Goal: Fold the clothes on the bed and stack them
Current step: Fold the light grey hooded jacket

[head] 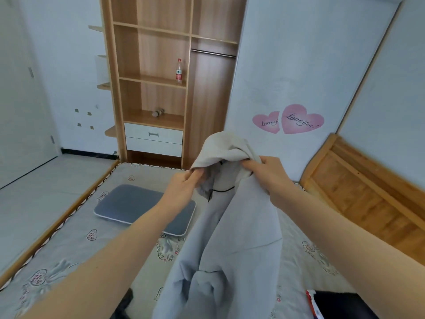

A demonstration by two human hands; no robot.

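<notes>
Currently both hands pinch grey hoodie at hood: left hand at 9 o'clock, right hand at 3; body hangs toward 6.

— What stood in the way over the bed?

— The light grey garment hung down the middle from the left hand and right hand, which pinched its top, splitting the space into two sides.

— And to the left?

— A flat grey pad lay on the mattress just beside the cloth; bare mattress stretched nearer and further left of it.

— To the right?

— A strip of mattress lay between garment and wooden headboard, with dark clothing at the near corner. The wardrobe stood beyond the foot.
</notes>
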